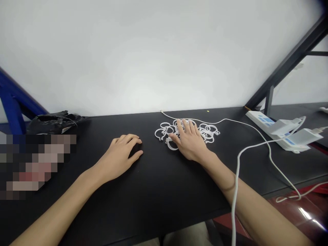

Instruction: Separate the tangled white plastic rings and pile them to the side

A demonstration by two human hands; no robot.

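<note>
Rings [203,130]: roughly ten visible, exact count hidden by overlap and my right hand [189,140]. White, thin, round, small nubs on some; heaped loosely on the black table [153,191], under and around that hand. Right: palm down, fingers spread apart over the heap. Left hand [120,155]: one side of the heap, fingers bent, thumb apart from them. Also one power strip [258,119], two white cables [237,171], one black bag [48,124].
</note>
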